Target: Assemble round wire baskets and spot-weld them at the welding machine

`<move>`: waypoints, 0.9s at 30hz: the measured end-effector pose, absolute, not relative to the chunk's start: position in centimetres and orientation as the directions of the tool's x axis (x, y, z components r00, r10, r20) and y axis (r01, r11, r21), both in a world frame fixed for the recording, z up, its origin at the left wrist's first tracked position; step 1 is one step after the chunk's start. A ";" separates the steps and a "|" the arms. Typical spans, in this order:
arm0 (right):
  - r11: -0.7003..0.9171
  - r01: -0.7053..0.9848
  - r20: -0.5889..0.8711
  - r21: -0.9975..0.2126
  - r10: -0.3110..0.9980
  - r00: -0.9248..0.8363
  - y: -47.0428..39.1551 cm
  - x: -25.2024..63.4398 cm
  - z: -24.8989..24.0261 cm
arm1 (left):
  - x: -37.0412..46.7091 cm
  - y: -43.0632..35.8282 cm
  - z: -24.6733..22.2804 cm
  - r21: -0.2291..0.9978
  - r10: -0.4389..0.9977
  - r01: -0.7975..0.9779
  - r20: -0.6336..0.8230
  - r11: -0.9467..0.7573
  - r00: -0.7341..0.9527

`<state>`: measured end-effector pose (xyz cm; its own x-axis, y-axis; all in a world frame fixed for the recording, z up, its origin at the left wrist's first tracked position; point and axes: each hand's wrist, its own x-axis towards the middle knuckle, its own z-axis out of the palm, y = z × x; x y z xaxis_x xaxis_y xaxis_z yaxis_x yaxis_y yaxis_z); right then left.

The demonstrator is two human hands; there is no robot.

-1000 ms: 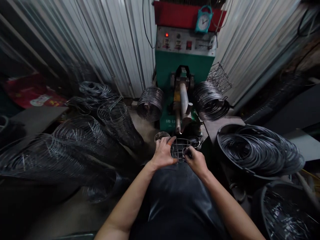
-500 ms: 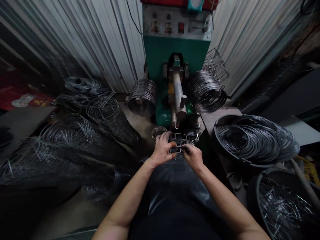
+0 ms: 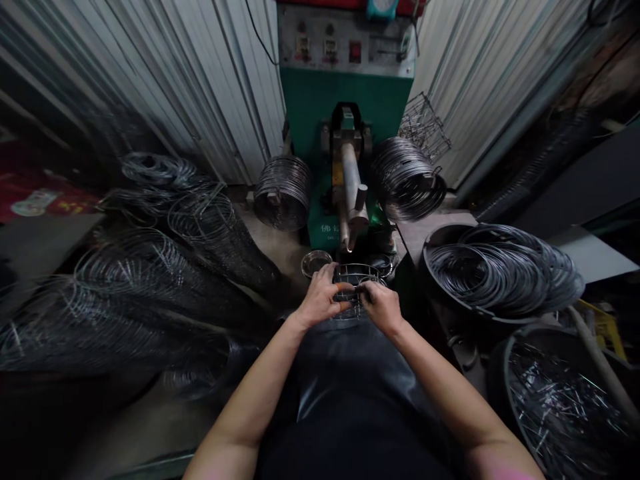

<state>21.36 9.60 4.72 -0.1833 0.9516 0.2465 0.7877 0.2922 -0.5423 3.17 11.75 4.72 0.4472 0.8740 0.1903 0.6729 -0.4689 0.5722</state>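
The person's left hand [image 3: 320, 298] keeps its grip around a wire frame [image 3: 353, 298] in front of the green machine [image 3: 345, 93]; the right hand [image 3: 382, 307] pinches a small wire ring [image 3: 373, 281] beside the left fingers

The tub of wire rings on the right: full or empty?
Well filled, not empty: wire rings lie heaped across the tub, hiding its bottom.

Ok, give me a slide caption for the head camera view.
Left hand on a wire basket, right hand pinching a ring at its side, before a green machine between coils.
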 end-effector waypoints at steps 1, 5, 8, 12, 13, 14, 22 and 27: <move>0.288 0.758 0.228 -0.586 0.956 -0.187 9.7 21.3 4.7 | 3.1 11.7 4.7 0.577 0.877 0.671 0.197 -0.465 0.438; 0.305 0.609 0.128 -0.732 0.940 -0.317 10.0 22.3 5.0 | 2.6 11.7 4.2 0.604 0.871 0.635 0.244 -0.481 0.427; 0.389 0.549 0.135 -0.740 0.885 -0.445 10.2 23.2 5.4 | 2.4 12.0 4.1 0.631 0.879 0.620 0.253 -0.466 0.404; 0.450 0.585 0.144 -0.675 0.858 -0.494 10.9 23.4 5.3 | 2.3 12.5 4.2 0.644 0.888 0.617 0.258 -0.453 0.381; 0.451 0.601 0.140 -0.660 0.860 -0.491 11.1 23.4 5.2 | 2.3 12.6 4.3 0.644 0.886 0.615 0.260 -0.455 0.384; 0.451 0.610 0.141 -0.652 0.862 -0.487 11.4 23.2 5.1 | 2.3 12.8 4.3 0.646 0.885 0.612 0.260 -0.457 0.386; 0.469 0.621 0.215 -0.628 0.872 -0.440 12.4 22.3 4.6 | 1.7 14.2 3.3 0.659 0.871 0.576 0.290 -0.483 0.397; 0.501 0.622 0.272 -0.602 0.861 -0.430 13.0 22.0 4.3 | 1.5 15.0 2.9 0.673 0.857 0.535 0.345 -0.510 0.383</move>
<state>21.97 13.01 4.29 -0.4296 0.8610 0.2722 0.6217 0.5006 -0.6024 1.48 14.99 2.88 0.3830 0.8568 0.3453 0.5348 -0.5105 0.6733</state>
